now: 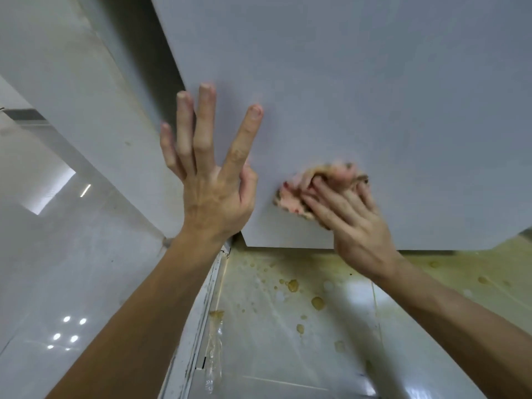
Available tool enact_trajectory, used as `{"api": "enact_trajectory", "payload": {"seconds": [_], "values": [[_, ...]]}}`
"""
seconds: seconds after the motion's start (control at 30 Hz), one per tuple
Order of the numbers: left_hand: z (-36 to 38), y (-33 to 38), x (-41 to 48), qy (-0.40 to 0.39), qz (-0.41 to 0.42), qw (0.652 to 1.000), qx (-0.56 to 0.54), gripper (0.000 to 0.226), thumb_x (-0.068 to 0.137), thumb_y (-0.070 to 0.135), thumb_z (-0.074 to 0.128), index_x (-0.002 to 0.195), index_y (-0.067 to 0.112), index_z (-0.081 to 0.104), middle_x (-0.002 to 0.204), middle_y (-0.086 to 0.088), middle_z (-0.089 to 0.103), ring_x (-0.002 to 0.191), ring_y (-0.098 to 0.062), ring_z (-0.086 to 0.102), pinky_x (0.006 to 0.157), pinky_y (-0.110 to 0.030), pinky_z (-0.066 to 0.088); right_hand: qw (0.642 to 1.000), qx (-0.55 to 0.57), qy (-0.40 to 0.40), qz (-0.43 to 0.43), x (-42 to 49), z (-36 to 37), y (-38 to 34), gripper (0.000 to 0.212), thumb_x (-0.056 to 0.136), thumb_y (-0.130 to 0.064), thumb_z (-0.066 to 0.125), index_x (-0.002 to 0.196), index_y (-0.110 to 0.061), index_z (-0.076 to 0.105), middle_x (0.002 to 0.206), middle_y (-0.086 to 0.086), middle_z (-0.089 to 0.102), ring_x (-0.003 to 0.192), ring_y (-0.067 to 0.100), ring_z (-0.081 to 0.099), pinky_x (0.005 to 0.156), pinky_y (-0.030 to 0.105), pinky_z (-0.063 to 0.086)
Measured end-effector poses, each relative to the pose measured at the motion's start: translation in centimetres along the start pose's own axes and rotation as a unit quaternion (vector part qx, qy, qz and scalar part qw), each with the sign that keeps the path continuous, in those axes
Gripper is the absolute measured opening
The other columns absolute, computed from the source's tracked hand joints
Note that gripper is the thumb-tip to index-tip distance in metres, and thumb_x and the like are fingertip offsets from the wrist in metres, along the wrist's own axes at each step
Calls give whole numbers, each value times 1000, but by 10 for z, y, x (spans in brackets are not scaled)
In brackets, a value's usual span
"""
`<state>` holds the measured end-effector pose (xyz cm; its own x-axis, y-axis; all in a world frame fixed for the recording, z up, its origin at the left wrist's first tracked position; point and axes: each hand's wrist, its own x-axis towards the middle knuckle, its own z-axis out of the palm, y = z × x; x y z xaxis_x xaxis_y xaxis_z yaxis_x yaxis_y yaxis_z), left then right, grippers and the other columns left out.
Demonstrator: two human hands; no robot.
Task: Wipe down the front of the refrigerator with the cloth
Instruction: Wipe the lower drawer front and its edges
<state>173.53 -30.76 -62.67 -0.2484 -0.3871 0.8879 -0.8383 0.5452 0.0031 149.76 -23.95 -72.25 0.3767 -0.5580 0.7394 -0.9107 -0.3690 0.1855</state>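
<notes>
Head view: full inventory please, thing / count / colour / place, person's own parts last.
refrigerator front: 1, pale grey-white, fills the upper centre and right, bottom edge just above the floor.
cloth: 1, pink with brownish edges, pressed on the refrigerator front near its lower edge, blurred.
side panel: 1, pale grey, left of the refrigerator.
floor: glossy pale tiles, below the refrigerator.
stains: many, yellow-brown drops and smears, on the floor under the refrigerator.
left hand: 1, fingers spread, flat against the refrigerator's left edge.
right hand: 1, pressing the cloth to the door.
</notes>
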Motion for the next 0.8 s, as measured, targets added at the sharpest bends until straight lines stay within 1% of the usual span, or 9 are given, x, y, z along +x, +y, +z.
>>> {"api": "enact_trajectory", "payload": {"seconds": [0.07, 0.13, 0.2, 0.27, 0.37, 0.5, 0.6, 0.67, 0.8], "values": [[2, 10, 1, -1, 6, 1000, -6, 79, 83, 2, 67, 154, 23, 39, 160, -24, 23, 149, -49, 21, 125, -61, 8, 999, -13, 44, 28, 7, 1, -3, 80, 85, 20, 51, 156, -17, 43, 172, -1, 21, 160, 17, 17, 131, 43, 8], [3, 16, 0, -5, 16, 1000, -13, 81, 82, 2, 68, 154, 23, 39, 160, -23, 23, 150, -48, 20, 125, -61, 9, 999, -40, 23, 3, -3, 12, -8, 80, 86, 14, 48, 157, -22, 44, 173, -3, 18, 160, 18, 19, 131, 43, 5], [4, 20, -2, -13, 16, 1000, -16, 81, 82, 1, 66, 155, 24, 37, 161, -21, 20, 151, -47, 18, 125, -61, 9, 996, -62, -49, -45, -20, 25, -11, 75, 84, 5, 46, 153, -23, 50, 167, -3, 33, 154, 19, 32, 131, 42, 2], [5, 21, -3, -21, 17, 999, -18, 80, 83, 1, 65, 155, 24, 37, 161, -20, 19, 151, -47, 17, 125, -62, 10, 976, -69, -175, -108, -39, 33, -9, 69, 82, -8, 48, 148, -23, 57, 155, -1, 52, 145, 17, 47, 132, 39, 1], [8, 23, -7, -23, 18, 999, -14, 80, 85, 1, 64, 156, 25, 36, 162, -20, 19, 152, -47, 16, 125, -62, 11, 913, -82, -342, -209, -66, 39, 0, 64, 82, -28, 50, 144, -21, 60, 154, -3, 47, 142, 11, 46, 131, 37, -5], [9, 21, -5, -18, 6, 999, -28, 81, 86, 5, 64, 158, 26, 33, 163, -22, 21, 154, -44, 12, 126, -61, 11, 870, -61, -429, -237, -92, 39, 12, 56, 90, -21, 36, 135, -20, 69, 147, -9, 58, 134, 7, 58, 130, 36, -10], [7, 23, -5, -15, -8, 999, -28, 80, 85, 11, 69, 157, 23, 37, 162, -26, 25, 154, -44, 14, 127, -61, 12, 906, -30, -374, -196, -89, 20, 19, 60, 90, -15, 37, 149, -15, 49, 153, -3, 48, 138, 14, 56, 131, 35, -4], [7, 30, -6, -20, -10, 999, -29, 79, 84, 17, 72, 156, 23, 39, 161, -24, 23, 152, -47, 17, 126, -60, 10, 963, -1, -236, -127, -76, 6, 27, 69, 87, -7, 38, 156, -15, 40, 157, 3, 42, 148, 17, 43, 131, 37, 2], [11, 47, -6, -27, 6, 999, -34, 77, 84, 24, 73, 153, 24, 38, 159, -22, 20, 149, -48, 18, 127, -56, 5, 999, 0, -43, -25, -35, -25, 52, 82, 82, 14, 44, 159, -15, 35, 172, 2, 20, 160, 18, 14, 132, 42, 7]]}}
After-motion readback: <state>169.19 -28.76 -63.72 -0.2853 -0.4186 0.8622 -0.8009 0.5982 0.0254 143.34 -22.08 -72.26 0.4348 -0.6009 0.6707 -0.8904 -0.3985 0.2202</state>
